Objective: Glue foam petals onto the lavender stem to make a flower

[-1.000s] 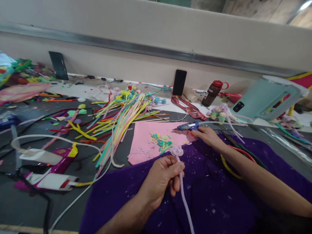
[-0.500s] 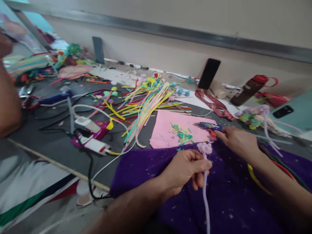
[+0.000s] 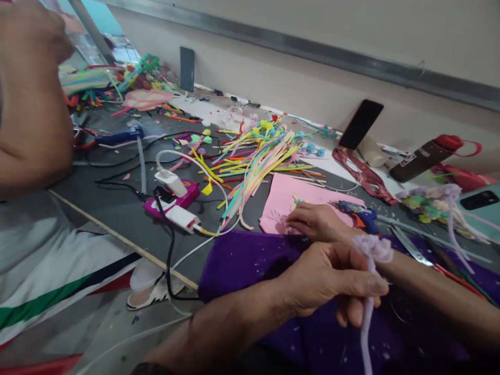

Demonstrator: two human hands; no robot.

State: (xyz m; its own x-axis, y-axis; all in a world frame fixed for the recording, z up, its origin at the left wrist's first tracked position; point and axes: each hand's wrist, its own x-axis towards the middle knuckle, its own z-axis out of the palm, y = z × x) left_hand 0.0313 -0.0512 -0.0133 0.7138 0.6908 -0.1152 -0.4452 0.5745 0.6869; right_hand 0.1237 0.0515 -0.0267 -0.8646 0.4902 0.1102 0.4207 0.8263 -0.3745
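Note:
My left hand (image 3: 336, 281) is closed round the pale lilac stem of a fuzzy flower (image 3: 374, 249), held upright above the purple cloth (image 3: 242, 258). My right hand (image 3: 314, 221) reaches left across it onto the pink foam sheet (image 3: 281, 195). Its fingers are pressed together at the sheet, and what they pinch is hidden. A blue glue gun (image 3: 357, 211) lies on the table just behind that hand, untouched.
A fan of coloured strips (image 3: 258, 159) lies beyond the pink sheet. A magenta power strip (image 3: 174, 200) with white chargers and cables sits to the left. Another person's arm (image 3: 29, 104) fills the upper left. A phone (image 3: 359, 125) and a bottle (image 3: 425, 156) stand by the wall.
My right hand left the glue gun and moved left onto the pink sheet. My left hand brought the flower up and to the right. The view swung left, showing another person's arm.

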